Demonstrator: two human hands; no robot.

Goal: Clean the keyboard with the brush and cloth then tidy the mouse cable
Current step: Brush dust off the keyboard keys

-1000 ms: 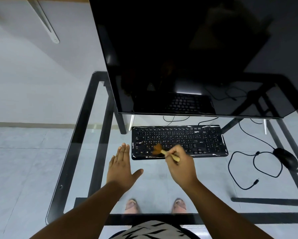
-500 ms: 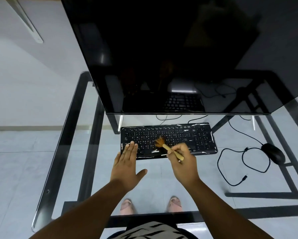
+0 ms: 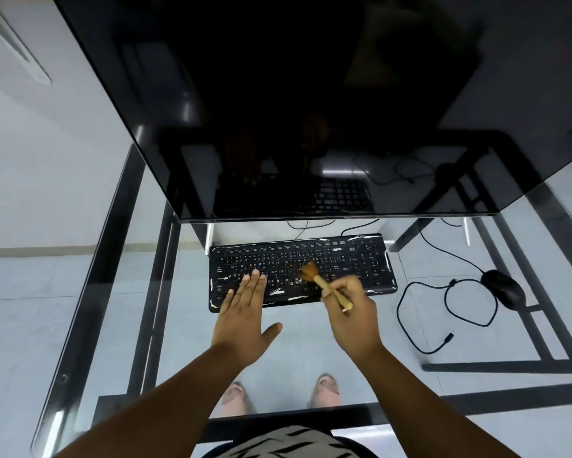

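Brushing was the step in hand, judging by the layout: the right hand (image 3: 352, 320) pinched the wooden handle of the brush (image 3: 324, 284) between thumb and curled fingers, with the bristles down on the middle rows of the keyboard (image 3: 360, 262). The left hand (image 3: 244, 320) lay flat, its fingers straight and held close together with the thumb spread off to the side, the fingertips resting on the keyboard's left keys, seemingly to steady it. The keyboard sat on the glass table (image 3: 119, 246) just in front of the dark monitor (image 3: 278, 94), its cover glinting in places. Well to the right, the mouse (image 3: 502, 289) lay on the glass with the mouse cable (image 3: 443, 312) sprawled in loose loops between it and the keyboard, its plug end lying free nearer the person. No cloth was in view, so the wiping step looked not yet begun, and the cable was plainly untidied. The next move probably called for sweeping the bristles along the rows toward the number pad while the flat hand held the board from sliding on the smooth glass, with light pressure so the bristles got between the keys.
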